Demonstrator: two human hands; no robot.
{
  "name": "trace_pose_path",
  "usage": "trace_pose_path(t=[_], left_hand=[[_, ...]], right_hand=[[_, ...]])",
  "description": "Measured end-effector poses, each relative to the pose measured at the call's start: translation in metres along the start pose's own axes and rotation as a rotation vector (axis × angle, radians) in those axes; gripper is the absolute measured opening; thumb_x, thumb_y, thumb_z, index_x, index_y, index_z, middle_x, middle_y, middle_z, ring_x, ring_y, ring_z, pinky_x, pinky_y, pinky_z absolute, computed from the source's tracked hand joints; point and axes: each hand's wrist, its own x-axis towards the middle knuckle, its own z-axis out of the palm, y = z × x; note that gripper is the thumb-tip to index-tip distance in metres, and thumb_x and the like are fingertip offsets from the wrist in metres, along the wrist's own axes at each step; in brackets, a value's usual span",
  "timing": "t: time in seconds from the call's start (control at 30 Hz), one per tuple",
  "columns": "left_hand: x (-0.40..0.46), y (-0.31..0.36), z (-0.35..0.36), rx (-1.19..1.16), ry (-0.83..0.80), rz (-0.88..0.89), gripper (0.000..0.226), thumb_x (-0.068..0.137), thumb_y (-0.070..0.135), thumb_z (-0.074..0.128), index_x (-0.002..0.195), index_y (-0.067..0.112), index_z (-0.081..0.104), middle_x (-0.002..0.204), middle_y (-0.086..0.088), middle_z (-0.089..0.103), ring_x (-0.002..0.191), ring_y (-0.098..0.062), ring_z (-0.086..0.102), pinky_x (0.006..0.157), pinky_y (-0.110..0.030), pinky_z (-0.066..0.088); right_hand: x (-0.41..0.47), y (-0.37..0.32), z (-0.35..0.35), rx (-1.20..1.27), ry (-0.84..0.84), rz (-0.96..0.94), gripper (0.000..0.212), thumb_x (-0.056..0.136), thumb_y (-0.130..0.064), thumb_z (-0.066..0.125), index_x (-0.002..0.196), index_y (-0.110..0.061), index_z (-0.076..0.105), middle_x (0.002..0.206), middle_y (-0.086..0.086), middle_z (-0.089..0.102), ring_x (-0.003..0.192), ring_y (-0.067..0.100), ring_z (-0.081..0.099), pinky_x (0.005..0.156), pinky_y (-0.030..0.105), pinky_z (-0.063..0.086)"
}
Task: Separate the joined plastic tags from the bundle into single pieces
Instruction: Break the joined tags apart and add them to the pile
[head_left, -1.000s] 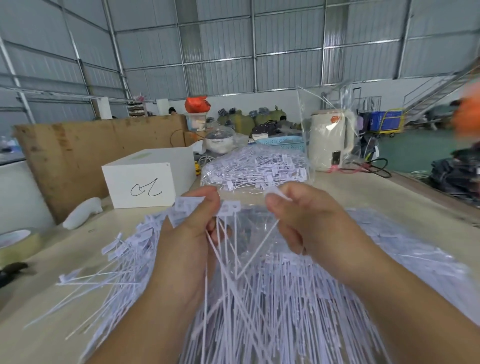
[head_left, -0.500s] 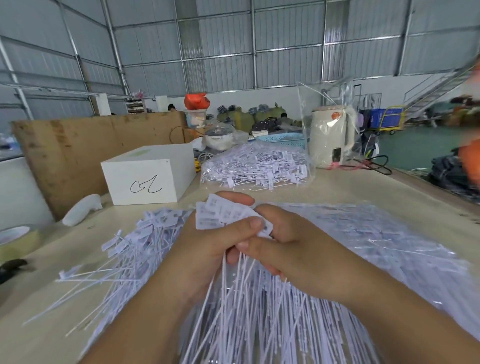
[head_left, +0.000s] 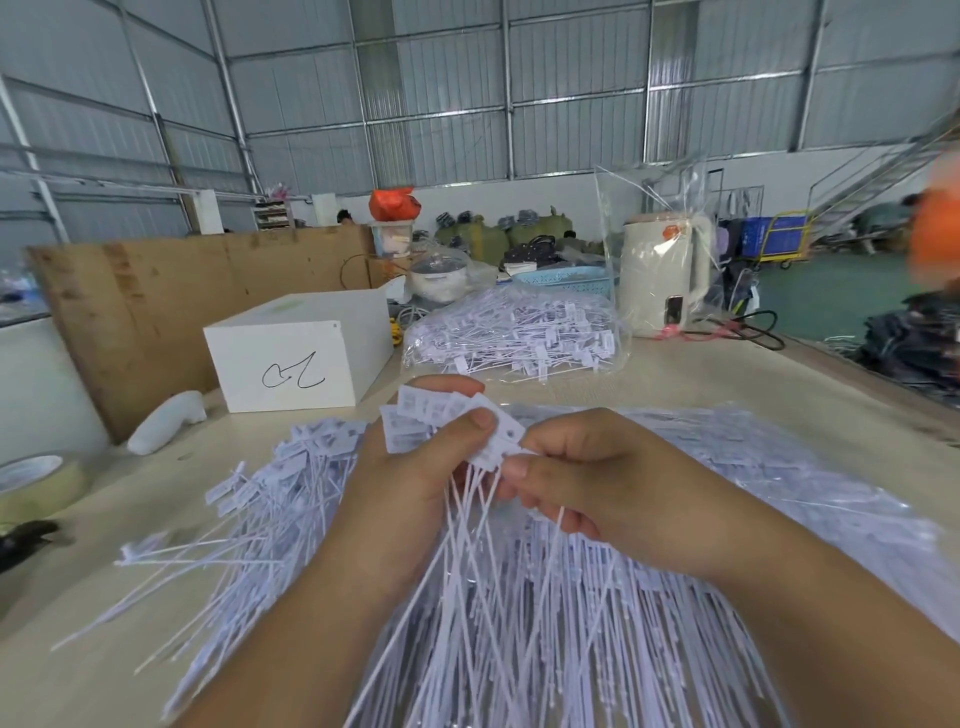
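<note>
My left hand grips a fanned bundle of white plastic tags by their flat heads, thumb pressed on top, thin tails hanging down. My right hand is beside it and pinches the rightmost tag of that bundle at its head. A heap of single tags lies on the table to the left of my left hand. A larger mass of tags spreads under and in front of both hands, partly in clear plastic.
A clear bag of tags lies beyond my hands. A white box stands at the left, a white kettle in plastic at the back right. A tape roll sits at the table's left edge beside a black tool.
One second ago my hands were apart, each holding tags. They came together, and my right hand now pinches the end tag of the bundle in my left hand.
</note>
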Motion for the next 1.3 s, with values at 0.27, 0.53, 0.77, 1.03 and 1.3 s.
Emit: trace_pose_path(t=[0.27, 0.53, 0.77, 1.03, 1.3], left_hand=[[-0.002, -0.002, 0.001, 0.037, -0.061, -0.024, 0.03, 0.067, 0.011, 0.074, 0.093, 0.025, 0.065, 0.072, -0.012, 0.066, 0.052, -0.028, 0.061, 0.048, -0.032, 0.051], [-0.005, 0.005, 0.012, -0.073, 0.023, 0.032, 0.037, 0.066, 0.012, 0.067, 0.102, 0.016, 0.059, 0.074, -0.005, 0.065, 0.052, -0.019, 0.061, 0.044, -0.03, 0.052], [-0.009, 0.005, 0.016, -0.17, 0.081, 0.037, 0.018, 0.079, 0.007, 0.063, 0.091, 0.019, 0.068, 0.066, -0.005, 0.063, 0.049, -0.017, 0.058, 0.045, -0.028, 0.05], [-0.001, 0.006, 0.007, -0.287, 0.115, -0.193, 0.035, 0.09, 0.005, 0.057, 0.063, 0.017, 0.074, 0.051, -0.007, 0.057, 0.039, -0.017, 0.055, 0.043, -0.027, 0.052], [-0.008, 0.005, 0.014, -0.206, -0.147, -0.193, 0.023, 0.075, 0.029, 0.061, 0.091, 0.016, 0.072, 0.062, -0.015, 0.061, 0.045, -0.023, 0.055, 0.045, -0.03, 0.05]], right_hand=[[0.001, 0.002, 0.005, -0.055, 0.058, 0.03, 0.03, 0.099, -0.029, 0.054, 0.078, -0.015, 0.071, 0.06, -0.018, 0.06, 0.052, -0.003, 0.049, 0.054, 0.012, 0.04], [0.001, -0.004, 0.022, 0.004, 0.265, -0.076, 0.038, 0.1, -0.022, 0.051, 0.066, -0.013, 0.066, 0.062, -0.008, 0.063, 0.059, 0.017, 0.047, 0.058, 0.025, 0.04], [-0.001, -0.005, 0.05, 0.081, 0.499, -0.212, 0.038, 0.1, -0.016, 0.051, 0.063, -0.017, 0.061, 0.057, -0.012, 0.061, 0.055, -0.003, 0.057, 0.057, 0.007, 0.04], [0.008, 0.012, 0.017, 0.294, 0.526, -0.23, 0.024, 0.09, -0.036, 0.054, 0.077, -0.017, 0.056, 0.053, -0.01, 0.042, 0.042, 0.003, 0.033, 0.042, 0.015, 0.03], [0.006, 0.016, 0.025, 0.038, 0.231, -0.176, 0.05, 0.094, -0.052, 0.049, 0.138, -0.039, 0.028, 0.075, -0.012, 0.063, 0.061, 0.003, 0.063, 0.061, 0.025, 0.048]])
